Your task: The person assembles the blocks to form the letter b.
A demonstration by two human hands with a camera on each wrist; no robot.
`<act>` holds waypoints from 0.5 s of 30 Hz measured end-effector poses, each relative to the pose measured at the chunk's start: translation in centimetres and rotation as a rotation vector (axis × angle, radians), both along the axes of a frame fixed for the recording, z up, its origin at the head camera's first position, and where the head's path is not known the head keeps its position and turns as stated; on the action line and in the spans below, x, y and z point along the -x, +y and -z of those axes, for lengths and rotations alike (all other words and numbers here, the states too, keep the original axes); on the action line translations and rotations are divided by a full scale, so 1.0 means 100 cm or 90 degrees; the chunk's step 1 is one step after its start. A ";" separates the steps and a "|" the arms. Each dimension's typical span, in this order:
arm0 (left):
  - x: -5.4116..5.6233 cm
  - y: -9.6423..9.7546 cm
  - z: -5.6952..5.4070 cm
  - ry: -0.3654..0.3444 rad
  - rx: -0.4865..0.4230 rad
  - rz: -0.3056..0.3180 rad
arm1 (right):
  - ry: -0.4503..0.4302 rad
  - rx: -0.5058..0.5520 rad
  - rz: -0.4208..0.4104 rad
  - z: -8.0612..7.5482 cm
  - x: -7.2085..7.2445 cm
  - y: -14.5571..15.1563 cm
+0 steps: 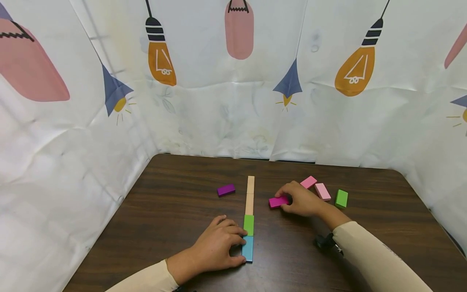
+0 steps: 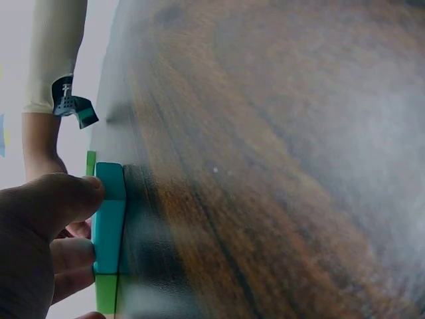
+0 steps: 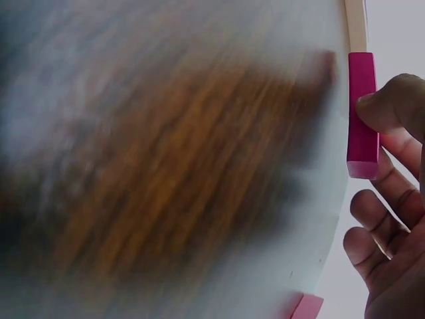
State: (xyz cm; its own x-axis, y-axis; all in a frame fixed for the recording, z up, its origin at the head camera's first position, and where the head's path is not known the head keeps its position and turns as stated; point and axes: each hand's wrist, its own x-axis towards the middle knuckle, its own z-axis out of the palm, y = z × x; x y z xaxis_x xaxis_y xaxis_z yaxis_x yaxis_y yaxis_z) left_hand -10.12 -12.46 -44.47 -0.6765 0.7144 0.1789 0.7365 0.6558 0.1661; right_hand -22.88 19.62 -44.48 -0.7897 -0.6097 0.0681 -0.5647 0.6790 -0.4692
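Observation:
A row of blocks runs away from me on the table: a blue block (image 1: 247,249) nearest, then a green block (image 1: 249,225), then two pale wooden blocks (image 1: 249,204). Against the left side of the blue block, my left hand (image 1: 220,245) rests its thumb and fingertips, one finger reaching the green one. In the left wrist view the thumb touches the blue block (image 2: 109,226) near its end. Right of the row, my right hand (image 1: 300,199) pinches a magenta block (image 1: 278,202) between thumb and fingers. The right wrist view shows the thumb on that magenta block's (image 3: 362,126) side.
A purple block (image 1: 226,190) lies left of the row. Two pink blocks, one a deeper pink block (image 1: 308,182) and one a light pink block (image 1: 322,192), and another green block (image 1: 341,199) lie beyond the right hand. A patterned curtain (image 1: 219,109) stands behind the brown table (image 1: 175,178).

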 end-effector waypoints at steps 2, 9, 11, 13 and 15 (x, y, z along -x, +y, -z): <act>0.000 0.000 0.000 0.000 -0.001 0.001 | -0.003 -0.004 0.000 0.001 0.000 -0.003; 0.001 0.000 0.000 -0.011 -0.001 0.001 | -0.009 -0.010 -0.002 0.003 0.002 -0.013; 0.001 0.000 0.000 -0.009 -0.004 0.003 | -0.007 -0.011 -0.006 0.004 0.002 -0.015; 0.001 0.000 0.000 -0.004 -0.007 0.004 | -0.007 -0.013 -0.011 0.004 0.002 -0.017; 0.000 0.000 0.000 0.000 -0.009 0.005 | -0.010 -0.016 -0.014 0.004 0.002 -0.020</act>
